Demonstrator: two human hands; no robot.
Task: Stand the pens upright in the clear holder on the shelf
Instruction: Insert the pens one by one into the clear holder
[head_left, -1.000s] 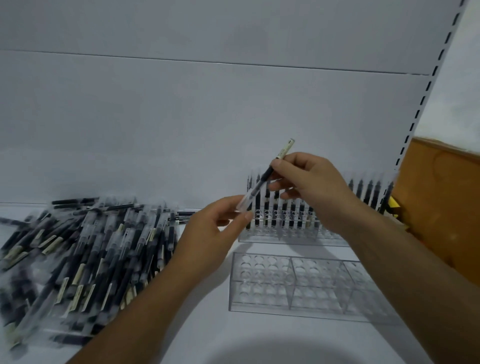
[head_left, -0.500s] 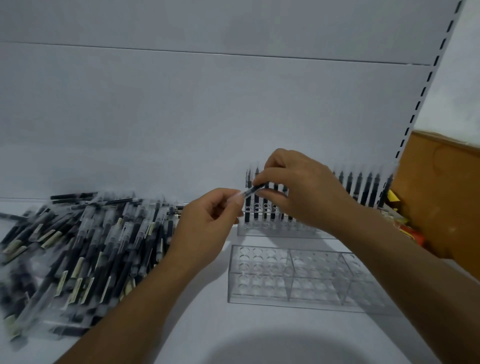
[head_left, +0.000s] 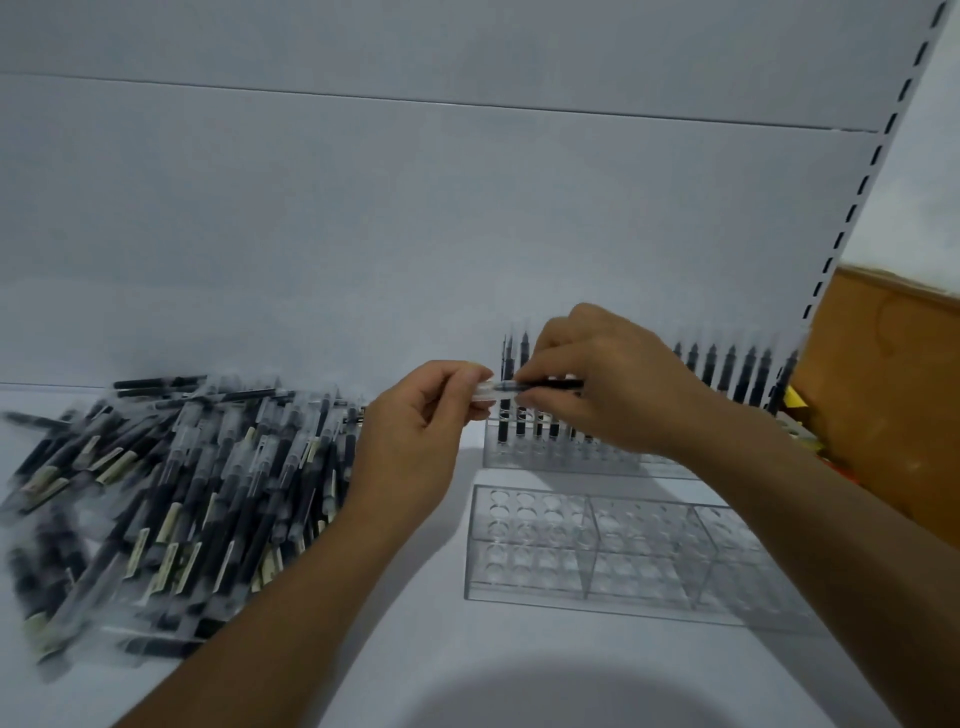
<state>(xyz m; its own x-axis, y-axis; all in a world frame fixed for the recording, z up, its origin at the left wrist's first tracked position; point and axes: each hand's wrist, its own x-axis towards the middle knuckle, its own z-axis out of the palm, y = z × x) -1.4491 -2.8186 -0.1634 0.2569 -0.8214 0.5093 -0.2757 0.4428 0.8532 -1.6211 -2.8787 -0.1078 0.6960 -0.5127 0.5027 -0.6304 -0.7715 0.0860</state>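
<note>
A black pen (head_left: 540, 385) with a clear cap lies level between my two hands, above the shelf. My left hand (head_left: 415, 441) pinches its clear cap end; my right hand (head_left: 613, 384) grips its dark barrel. Behind them a clear holder (head_left: 498, 457) at the back stands filled with several upright black pens (head_left: 727, 371). A second clear holder (head_left: 613, 551) with round holes sits nearer to me, with no pens in it. A large heap of wrapped black pens (head_left: 182, 483) lies flat on the shelf at the left.
The white shelf (head_left: 363, 649) has a white back panel and a slotted upright post (head_left: 857, 197) at the right. A brown cardboard box (head_left: 893, 395) stands at the far right, next to the back holder.
The pen has swung down from a steep tilt to level, and both hands have dropped lower and closed in on it in front of the back holder.
</note>
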